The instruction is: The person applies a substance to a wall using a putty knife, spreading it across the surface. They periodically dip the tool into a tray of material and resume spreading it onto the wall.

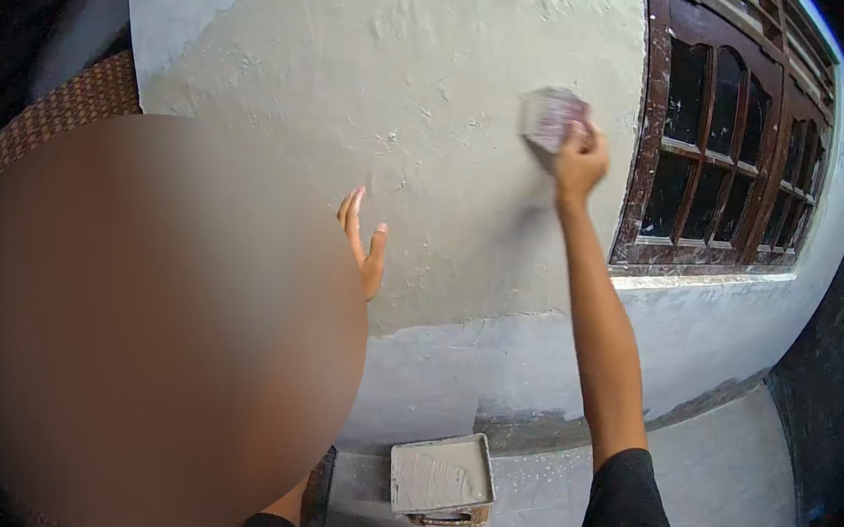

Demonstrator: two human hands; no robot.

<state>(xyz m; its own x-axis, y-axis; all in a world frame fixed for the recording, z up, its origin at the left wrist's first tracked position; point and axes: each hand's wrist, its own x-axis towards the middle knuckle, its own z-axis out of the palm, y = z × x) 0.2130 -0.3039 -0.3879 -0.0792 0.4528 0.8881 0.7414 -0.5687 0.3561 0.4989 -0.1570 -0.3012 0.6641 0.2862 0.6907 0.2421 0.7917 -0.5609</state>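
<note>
My right hand [579, 167] grips a flat, squarish paint-smeared tool [551, 117], whitish with a dark red part. Motion smears it, so its exact kind does not show. It is up against or just off the cream-painted wall [468, 197], left of the window. My left hand [364, 248] is lower and further left, by the wall, its thumb and fingers apart and nothing in it. A large blurred round patch covers most of my left arm. Below, a paint tray [443, 475] on the floor contains cream paint.
To the right, a brown wooden window [718, 154] with small panes carries white paint specks. A grey-white band [432, 375] runs along the lower wall. Paint drops speckle the tiled floor [548, 490]. Woven brown material [59, 111] hangs at the left.
</note>
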